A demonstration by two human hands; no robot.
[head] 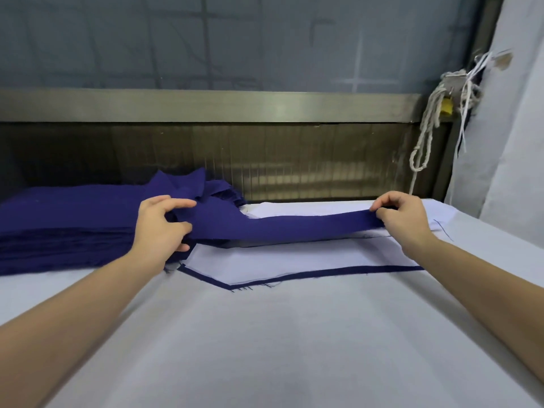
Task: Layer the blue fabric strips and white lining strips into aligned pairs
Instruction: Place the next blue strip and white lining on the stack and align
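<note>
Blue strip between fingers, both ends

forearms stretched forward, left hand gripping blue strip, right hand pinching its end

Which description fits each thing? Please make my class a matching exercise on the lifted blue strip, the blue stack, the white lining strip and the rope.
1 lifted blue strip
2 blue stack
3 white lining strip
4 rope

A hangs at the far right
B lies flat, blue edge showing beneath
C piled on the left
D held between left hand and right hand

Pairs: 1-D, 2-C, 3-B, 4-A
</note>
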